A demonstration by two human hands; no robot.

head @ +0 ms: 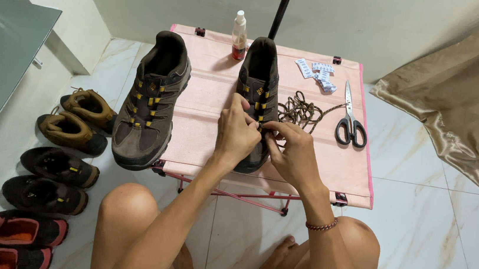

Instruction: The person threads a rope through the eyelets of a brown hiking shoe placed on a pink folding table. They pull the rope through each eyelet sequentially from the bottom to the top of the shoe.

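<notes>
Two brown hiking shoes with yellow eyelet loops stand on a small pink folding table [214,90]. The left shoe [151,101] has no lace and sits apart from my hands. Over the toe end of the right shoe [260,71], my left hand [235,134] and my right hand [291,152] meet, and both pinch a brown lace [304,110] at the lowest eyelets. The rest of the lace lies in a loose heap on the table just right of that shoe.
Black-handled scissors [350,122] lie at the table's right side, small white packets [317,74] behind them, and a small spray bottle [239,36] stands at the back edge. Several pairs of shoes [68,128] line the floor on the left. A tan cloth [467,111] lies at right.
</notes>
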